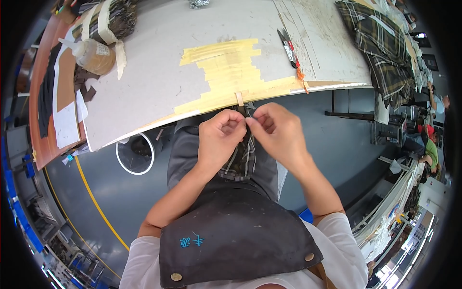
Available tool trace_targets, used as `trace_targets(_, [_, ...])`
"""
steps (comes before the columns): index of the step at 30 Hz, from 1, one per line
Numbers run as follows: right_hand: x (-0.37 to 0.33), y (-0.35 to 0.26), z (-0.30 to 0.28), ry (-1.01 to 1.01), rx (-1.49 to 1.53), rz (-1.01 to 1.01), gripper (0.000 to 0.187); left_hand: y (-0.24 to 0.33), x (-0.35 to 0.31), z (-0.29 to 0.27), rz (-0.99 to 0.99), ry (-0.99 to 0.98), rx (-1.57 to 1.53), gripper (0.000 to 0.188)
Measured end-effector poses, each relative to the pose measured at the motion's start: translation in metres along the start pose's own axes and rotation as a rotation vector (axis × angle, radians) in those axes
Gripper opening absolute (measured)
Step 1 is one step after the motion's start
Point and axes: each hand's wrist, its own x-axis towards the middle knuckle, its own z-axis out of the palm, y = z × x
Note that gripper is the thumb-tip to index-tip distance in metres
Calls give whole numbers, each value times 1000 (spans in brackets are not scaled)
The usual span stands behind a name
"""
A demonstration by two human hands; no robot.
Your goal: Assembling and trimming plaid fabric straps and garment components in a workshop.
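A dark plaid piece of fabric (242,161) hangs at the front edge of the table, over my lap. My left hand (222,137) is closed in a pinch on its upper part. Close beside it, my right hand (280,132) is also closed, thumb and forefinger pressed together at the fabric's edge. Whatever sits between those right fingertips is too small to make out. Just above both hands, a short tan strip (239,98) lies over the table edge, near the top of the fabric.
Yellow tape (228,72) covers part of the grey-white table (154,62). Small scissors (288,50) with orange string lie at right, beyond them plaid garments (382,45). A plastic bottle (96,57) and fabric bundle (113,21) stand at left. A white-rimmed bin (135,154) is below.
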Motion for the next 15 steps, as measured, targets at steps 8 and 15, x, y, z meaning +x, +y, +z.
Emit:
trace_targets(8, [-7, 1, 20, 60, 28, 51, 9, 3, 1, -4, 32, -45, 122, 5])
trace_targets(15, [-7, 11, 28, 94, 166, 133, 7, -1, -1, -2, 13, -29, 66, 4])
